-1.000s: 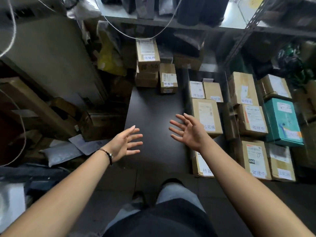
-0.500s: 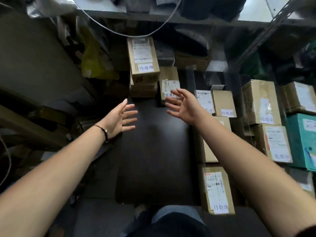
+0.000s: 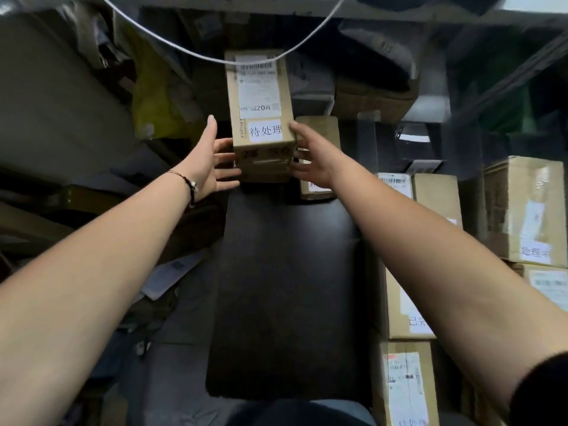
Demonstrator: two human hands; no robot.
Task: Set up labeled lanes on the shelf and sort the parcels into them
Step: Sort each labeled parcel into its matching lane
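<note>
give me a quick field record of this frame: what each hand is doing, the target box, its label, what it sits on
left hand: open, at the left side of the top box
right hand: open, at the right side
target: top cardboard box
label: 待处理 slip, shipping label above
support: stacked on another box
grip: contact unclear, box not lifted

Two hands (image 3: 206, 167), roughly ten cardboard parcels (image 3: 261, 96), one white cable (image 3: 215, 58).

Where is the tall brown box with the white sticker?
The tall brown cardboard box with the white sticker sits top-centre in the head view, atop a lower brown box at the dark table's far end, between the left hand and right hand.
</note>
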